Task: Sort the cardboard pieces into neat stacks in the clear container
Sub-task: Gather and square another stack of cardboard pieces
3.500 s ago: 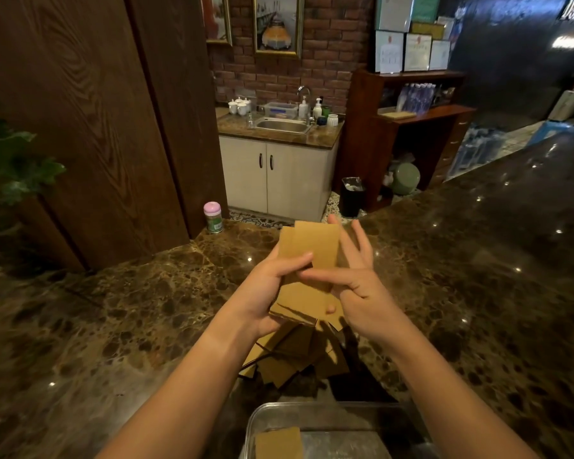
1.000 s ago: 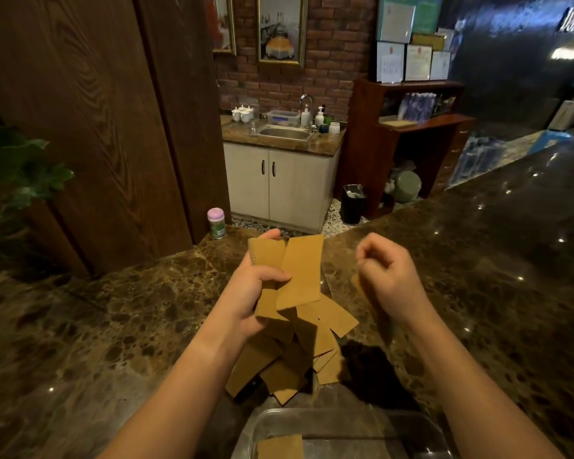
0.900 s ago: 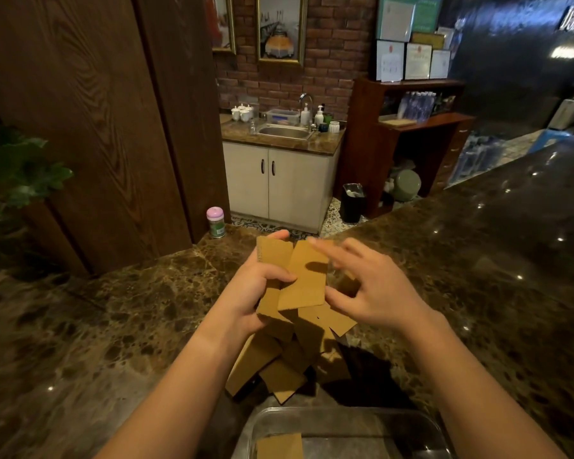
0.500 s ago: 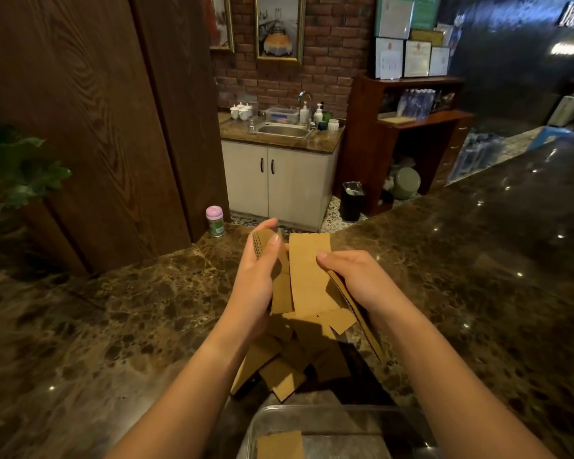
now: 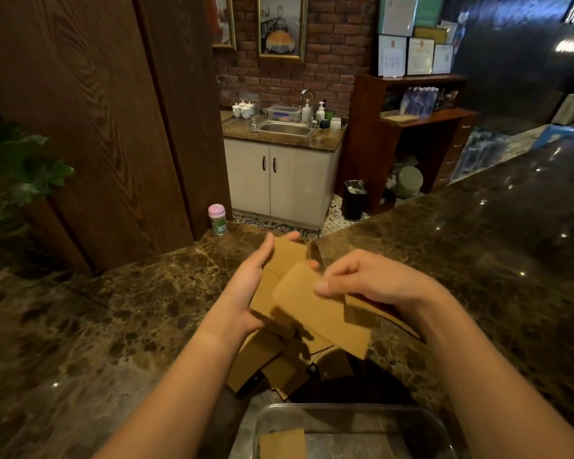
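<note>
My left hand [image 5: 246, 293] holds a small bundle of brown cardboard pieces [image 5: 284, 260] upright above the counter. My right hand [image 5: 371, 281] pinches one blurred cardboard piece [image 5: 322, 313] that tilts down to the right in front of the bundle. A loose heap of cardboard pieces [image 5: 279, 362] lies on the marble counter under both hands. The clear container [image 5: 342, 412] stands at the near edge, with a cardboard piece [image 5: 282, 445] lying flat in its left part.
The dark marble counter [image 5: 478, 260] stretches far to the right and left. A small jar with a pink lid [image 5: 217, 219] stands at the counter's far edge. A green plant [image 5: 17, 173] is at the left. Wooden panels rise behind it.
My right hand has pulled one cardboard piece off the bundle and swung it down to the right. My left hand has stayed in place with the bundle.
</note>
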{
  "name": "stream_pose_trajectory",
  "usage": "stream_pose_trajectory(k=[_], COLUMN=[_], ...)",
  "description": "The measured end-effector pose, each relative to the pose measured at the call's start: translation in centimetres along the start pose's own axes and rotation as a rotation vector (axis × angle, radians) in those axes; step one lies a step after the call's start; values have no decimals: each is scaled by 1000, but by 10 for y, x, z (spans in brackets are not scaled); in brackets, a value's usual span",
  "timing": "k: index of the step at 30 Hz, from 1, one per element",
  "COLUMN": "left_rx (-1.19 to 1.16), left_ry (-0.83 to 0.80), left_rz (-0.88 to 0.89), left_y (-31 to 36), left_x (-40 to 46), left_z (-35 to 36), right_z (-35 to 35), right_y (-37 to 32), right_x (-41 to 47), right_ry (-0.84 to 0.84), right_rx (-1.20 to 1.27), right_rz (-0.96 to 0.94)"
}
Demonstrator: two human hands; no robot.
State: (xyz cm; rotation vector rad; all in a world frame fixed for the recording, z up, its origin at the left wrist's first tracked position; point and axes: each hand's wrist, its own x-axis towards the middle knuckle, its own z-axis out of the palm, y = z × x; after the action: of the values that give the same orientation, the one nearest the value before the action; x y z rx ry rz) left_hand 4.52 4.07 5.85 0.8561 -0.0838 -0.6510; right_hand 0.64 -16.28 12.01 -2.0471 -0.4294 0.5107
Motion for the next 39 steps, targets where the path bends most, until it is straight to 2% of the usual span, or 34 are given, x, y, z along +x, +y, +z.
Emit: stream_pose_trajectory(k=[2,4,7,9,11,14,18,21,24,27,29,31,33,34,36,39], left_rx=[152,197,-19,-116,-85,-58,-157,-111,33,93,56,35,72,103,145,170], left_ry=[-79,-175,-308,-417,-427,-296,-171,-75,3,67,59,34,4,-16,-66,-116], left_rz=[-175,-284,-334,-258,-122,-6,91,136,180,180,177,178,168,152,125,94], left_y=[1,-4,-17,-23,-28,-26,-23,-28,-36,-32,-23,-12,-6,-5,-4,-7], left_x=[-2,-4,-6,-7,-6,-7,-4,-1,2,4,4,2,0,-1,0,0], left_z=[1,5,3,1,-3,-4,-2,5,15,16,9,1,-4,-5,-5,-2], right_z=[-3,-1,3,4,5,6,6,16,35,41,34,26,20,18,15,12], right_y=[-11,-18,-21,-15,-5,10,20,19,19,22,32,44,49,49,46,40], right_x=[4,14,23,24,26,29,27,32,42,40,25,11,2,0,-2,0], right_ry=[-79,-28,125,242,445,761,915,1065,1149,1091,1039,889,689,604,462,408], right_rx=[-314,-602,-777,-658,-410,-37,587,782,792,627,182,-289,-592,-670,-672,-613], right_rz=[28,1,-113,-173,-186,-42,190,209,198,45,-202,-406,-450,-447,-407,-276])
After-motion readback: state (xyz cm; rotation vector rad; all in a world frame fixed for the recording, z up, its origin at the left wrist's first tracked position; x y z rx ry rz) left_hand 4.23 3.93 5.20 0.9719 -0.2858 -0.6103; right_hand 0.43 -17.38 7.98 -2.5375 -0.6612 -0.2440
